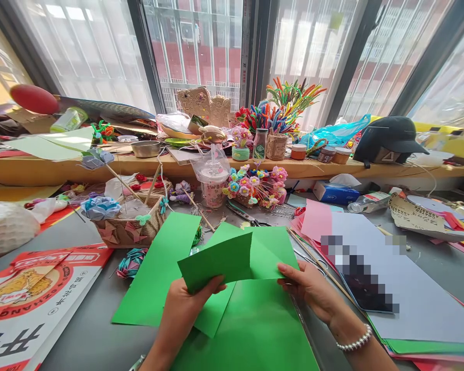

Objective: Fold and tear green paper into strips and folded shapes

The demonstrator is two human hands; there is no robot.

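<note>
A folded piece of green paper (232,255) is held up between both hands above the desk. My left hand (183,309) pinches its lower left corner with thumb on top. My right hand (313,291), with a bead bracelet at the wrist, grips its right edge with thumb and fingers. Under them lie more green sheets (255,330) spread flat on the grey desk (88,340).
A stack of white, pink and green paper (410,288) with a phone (365,286) on it lies to the right. A woven basket with paper flowers (129,221) stands at left, a red printed poster (27,304) at far left. Scissors (251,220), a drink cup (212,180) and craft clutter fill the back.
</note>
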